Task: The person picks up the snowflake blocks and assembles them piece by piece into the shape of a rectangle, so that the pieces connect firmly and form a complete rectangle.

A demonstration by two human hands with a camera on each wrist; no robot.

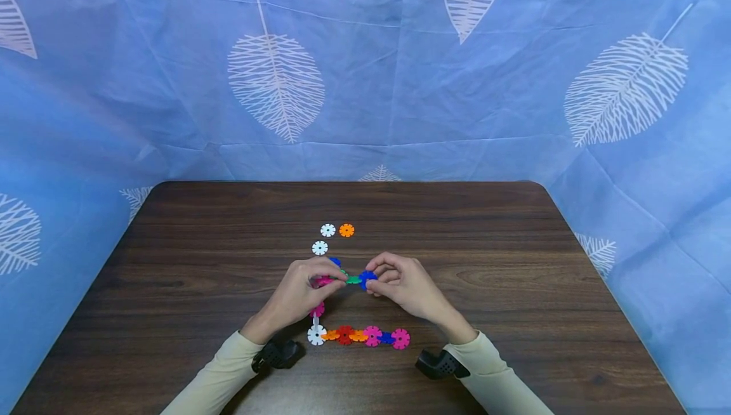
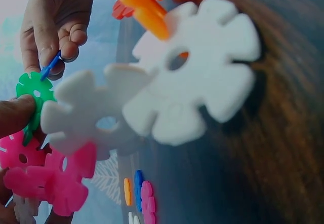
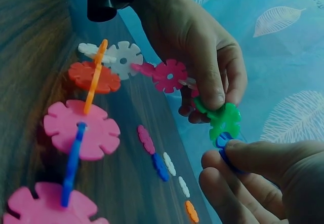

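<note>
My left hand (image 1: 302, 288) pinches green snowflake discs (image 3: 225, 118) at the end of a chain of notched plastic discs. A blue snowflake disc (image 1: 367, 280) is between the thumb and fingers of my right hand (image 1: 405, 285), and it touches the green piece's edge. Whether its notch is fully seated cannot be told. From the left hand the chain goes down through pink discs (image 2: 66, 178) and white discs (image 2: 195, 72), then runs right along the table through orange, a red disc (image 1: 345, 335), pink and blue to a pink end disc (image 1: 401, 339).
Beyond the hands lie loose discs: two white ones, the farther white disc (image 1: 328, 230) beside an orange disc (image 1: 346, 230), plus a blue disc (image 3: 159, 166) and a pink disc (image 3: 146, 139). The brown wooden table (image 1: 514, 231) meets a blue leaf-print cloth (image 1: 365, 85) behind.
</note>
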